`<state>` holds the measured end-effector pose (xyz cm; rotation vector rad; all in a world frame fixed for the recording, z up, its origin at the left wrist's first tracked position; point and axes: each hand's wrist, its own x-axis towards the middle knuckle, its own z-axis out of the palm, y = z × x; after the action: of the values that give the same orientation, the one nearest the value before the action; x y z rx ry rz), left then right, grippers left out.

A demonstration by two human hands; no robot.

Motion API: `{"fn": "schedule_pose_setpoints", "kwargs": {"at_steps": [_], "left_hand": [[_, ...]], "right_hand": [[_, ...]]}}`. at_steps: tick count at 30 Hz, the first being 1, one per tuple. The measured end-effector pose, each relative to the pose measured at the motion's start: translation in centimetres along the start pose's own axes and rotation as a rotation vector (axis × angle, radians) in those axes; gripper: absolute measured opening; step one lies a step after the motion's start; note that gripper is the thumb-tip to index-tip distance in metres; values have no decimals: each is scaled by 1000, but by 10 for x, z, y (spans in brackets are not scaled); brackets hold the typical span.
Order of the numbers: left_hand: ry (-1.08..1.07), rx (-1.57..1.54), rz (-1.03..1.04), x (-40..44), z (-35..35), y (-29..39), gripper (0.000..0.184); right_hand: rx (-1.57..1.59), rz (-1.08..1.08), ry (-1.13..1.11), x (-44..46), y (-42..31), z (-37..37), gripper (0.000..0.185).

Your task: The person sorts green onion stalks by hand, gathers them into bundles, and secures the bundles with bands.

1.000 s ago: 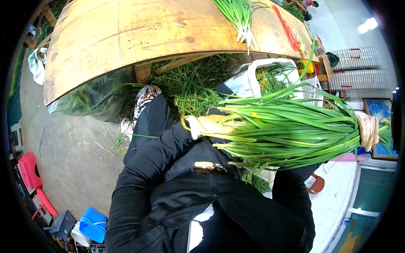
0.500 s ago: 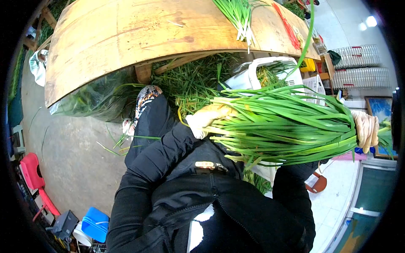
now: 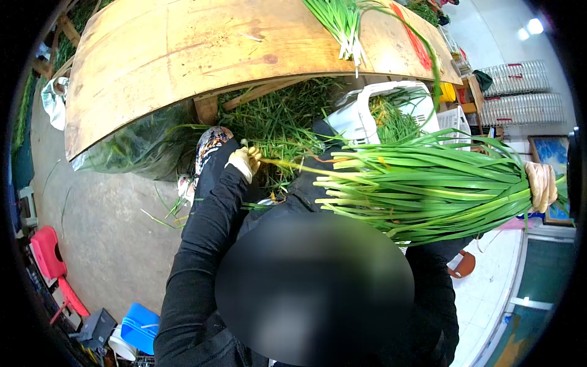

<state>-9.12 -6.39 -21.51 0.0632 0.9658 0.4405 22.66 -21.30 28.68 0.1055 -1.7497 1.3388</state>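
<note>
My right hand (image 3: 542, 187), in a pale glove, is wrapped round the leafy end of a large bunch of garlic chives (image 3: 428, 189). The bunch lies sideways over my lap, its pale cut ends pointing left and fanned out. Left of those ends, my gloved left hand (image 3: 246, 161) is closed on a thin yellowish leaf (image 3: 293, 164). That leaf stretches from my fingers into the stem side of the bunch. A smaller bunch of chives (image 3: 343, 27) with white ends lies on the wooden table (image 3: 183, 55).
Red ties (image 3: 416, 43) lie on the table. Beneath it are loose green trimmings (image 3: 275, 113) and a clear plastic bag of greens (image 3: 140, 144). A white basket (image 3: 358, 119) holds more leaves. A red stool (image 3: 47, 251) and blue container (image 3: 139, 327) stand at left.
My left hand has left the stem ends and moved left, drawing a yellowish leaf out. My right hand and the bunch have shifted slightly right.
</note>
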Motion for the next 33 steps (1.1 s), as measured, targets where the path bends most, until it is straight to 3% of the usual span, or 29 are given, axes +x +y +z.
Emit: {"fn": "schedule_pose_setpoints", "kwargs": {"at_steps": [1,2,3,5,6,7,8,9,10,11,12,14,15,16,17,18,19,20,21,22,26,27,28,30,32,33], "left_hand": [[94,165,-39,-20,17,9,21],[-51,500,57,-39,33,14,29],[-203,834,160,-48,46,16,42],[-18,1166,483,-51,61,7,73],[-133,1237,645,-51,63,14,64],[-253,1303,807,-55,66,26,55],[-343,1246,451,-80,83,51,36],[-259,1251,694,-106,96,66,25],[-358,1138,813,-107,98,80,20],[-509,806,898,-117,105,88,30],[-633,811,1064,-153,129,100,57],[-763,832,941,-230,170,119,108],[-828,888,1053,-247,190,118,125],[-827,1023,1193,-264,208,115,132],[-834,1123,1357,-270,224,113,130],[-871,1048,1415,-271,241,108,128],[-907,972,1471,-273,253,103,127],[-801,1073,1421,-284,258,101,117],[-807,1099,1425,-288,256,101,117],[-838,1017,1137,-292,252,106,97],[-1237,971,945,-283,236,154,27],[-1198,894,871,-277,235,160,30],[-1158,812,802,-270,233,167,33],[-1018,995,1273,-267,239,155,25],[-939,765,871,-269,254,149,20],[-878,730,856,-270,258,148,19]], "right_hand": [[-6,-42,53,-2,-3,1,28],[-14,-84,107,-2,-4,3,28],[-57,-136,305,2,5,12,23],[-142,-206,681,9,22,28,14],[-179,-227,857,12,29,35,13],[-110,-202,851,12,35,25,13],[-41,-177,847,12,40,15,13],[35,-93,885,13,45,11,11],[-73,-50,972,23,63,14,7],[-179,-11,1058,35,83,17,4],[-385,49,1182,42,96,14,4],[-708,190,1326,58,122,11,13],[-822,274,1343,67,136,11,19],[-659,403,1257,85,147,12,13],[-494,528,1160,102,154,13,9],[-1026,370,824,97,167,10,14],[-1276,289,628,96,175,9,17],[-1516,166,450,97,183,8,20],[-1485,211,444,107,185,10,18],[-1453,254,437,119,185,12,16],[-1308,434,388,157,182,20,10],[-1031,707,355,160,180,8,15],[-1081,761,327,162,186,-11,23],[-1130,887,264,166,197,-40,31],[-1122,888,316,152,200,-49,31],[-1129,830,380,142,198,-48,31]]}}
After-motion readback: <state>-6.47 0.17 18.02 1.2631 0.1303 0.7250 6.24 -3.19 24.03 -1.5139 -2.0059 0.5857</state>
